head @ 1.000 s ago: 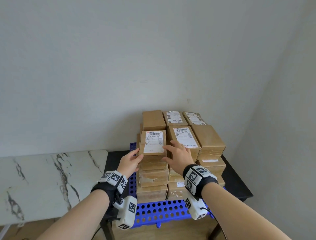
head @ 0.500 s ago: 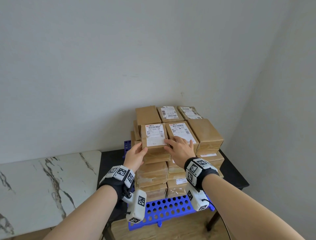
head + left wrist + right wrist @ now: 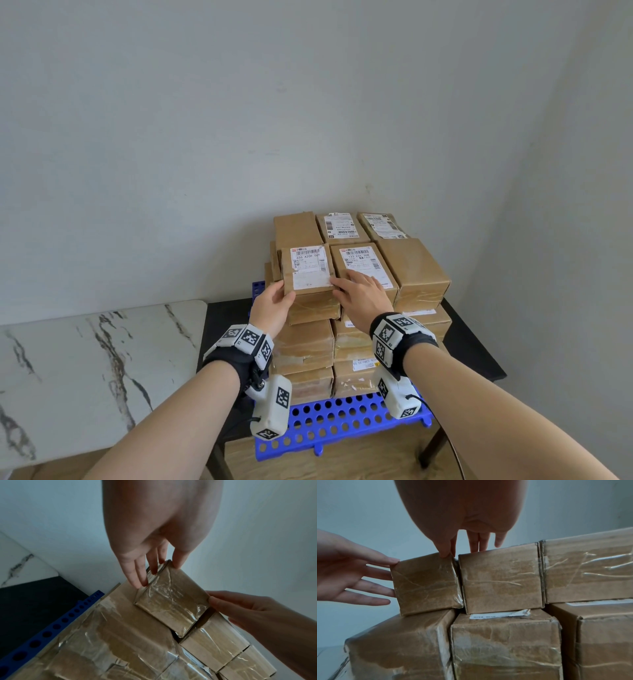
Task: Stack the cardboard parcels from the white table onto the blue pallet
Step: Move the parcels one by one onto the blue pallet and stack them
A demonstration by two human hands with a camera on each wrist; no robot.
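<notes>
Left hand (image 3: 274,306): your straight fingers press the labelled parcel (image 3: 308,270) sideways, squaring it.
Right hand (image 3: 363,296): flat, fingers extended, steadying its opposite edge against the neighbouring parcel (image 3: 363,263).

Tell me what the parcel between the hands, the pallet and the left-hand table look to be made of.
Parcel: brown cardboard under glossy clear tape that shows wrinkled glints.
Pallet: blue, evenly perforated, probably moulded plastic.
Table: white with grey veins, marble or a marble-look surface.
</notes>
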